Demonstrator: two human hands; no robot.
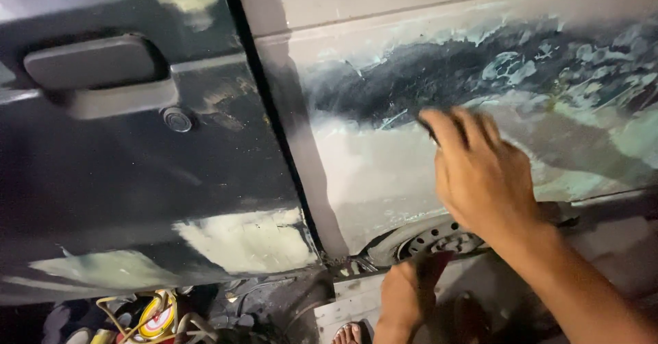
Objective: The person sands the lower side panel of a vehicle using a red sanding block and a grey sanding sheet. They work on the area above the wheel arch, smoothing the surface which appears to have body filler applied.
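Car body filled the frame. The dark door took the left half, filler patches pale along its lower edge. The rear panel on the right was mostly dull and pale, with a rough dark band across the upper right that looked not yet smoothed. A wheel showed low at centre. The right hand, centre right, pressed a dark sanding pad flat against the panel, fingers closed over it. The left hand, bottom centre, hung low; grip unclear. The door handle sat upper left.
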